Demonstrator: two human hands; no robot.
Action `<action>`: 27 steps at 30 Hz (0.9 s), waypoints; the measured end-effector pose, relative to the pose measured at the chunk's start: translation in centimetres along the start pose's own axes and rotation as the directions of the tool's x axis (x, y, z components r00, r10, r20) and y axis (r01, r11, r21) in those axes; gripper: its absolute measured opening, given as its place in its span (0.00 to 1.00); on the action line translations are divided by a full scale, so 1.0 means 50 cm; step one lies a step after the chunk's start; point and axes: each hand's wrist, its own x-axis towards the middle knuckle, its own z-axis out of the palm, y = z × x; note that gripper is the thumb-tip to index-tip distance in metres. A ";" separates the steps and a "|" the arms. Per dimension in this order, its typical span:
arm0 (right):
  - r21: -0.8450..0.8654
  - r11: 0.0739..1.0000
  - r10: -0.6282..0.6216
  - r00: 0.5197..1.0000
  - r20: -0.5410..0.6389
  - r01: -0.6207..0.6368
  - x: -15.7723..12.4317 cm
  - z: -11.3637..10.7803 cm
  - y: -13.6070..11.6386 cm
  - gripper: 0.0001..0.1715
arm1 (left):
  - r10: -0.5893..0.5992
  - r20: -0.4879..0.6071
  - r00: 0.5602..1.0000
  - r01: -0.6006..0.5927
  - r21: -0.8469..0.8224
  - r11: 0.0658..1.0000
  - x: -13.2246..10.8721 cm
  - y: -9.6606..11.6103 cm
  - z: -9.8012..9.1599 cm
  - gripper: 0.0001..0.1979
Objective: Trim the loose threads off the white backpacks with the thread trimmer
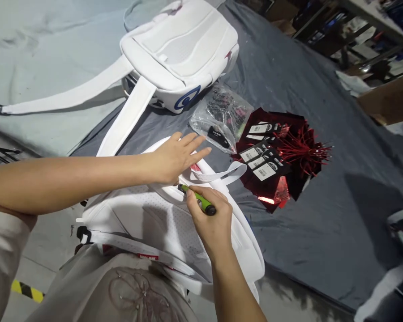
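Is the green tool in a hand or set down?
In a hand: the right hand grips the green tool, tip toward the near white backpack, beside the open left hand.

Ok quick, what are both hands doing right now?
Left hand: open, palm down on the nearer white backpack.
Right hand: closed, holding a green pen-like tool with black ends.

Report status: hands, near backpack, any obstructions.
Left hand spread, palm down over near white backpack. Right hand gripping green pen, tip toward backpack. Left hand hides part of backpack; white strap loop close beside pen.
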 end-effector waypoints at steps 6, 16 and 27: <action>0.108 0.988 -0.090 0.986 -0.141 0.106 -0.011 0.026 -0.009 0.05 | -0.211 0.154 0.965 0.219 -0.036 0.975 -0.055 -0.006 -0.047 0.65; 0.210 0.971 -0.083 0.985 -0.154 0.115 -0.003 0.075 0.015 0.08 | -0.323 0.119 0.939 0.329 -0.027 0.944 -0.045 0.002 0.007 0.66; 0.265 0.962 -0.051 0.997 -0.057 0.065 -0.009 0.044 0.006 0.07 | -0.156 0.120 0.980 0.180 -0.229 0.957 -0.059 -0.045 0.017 0.53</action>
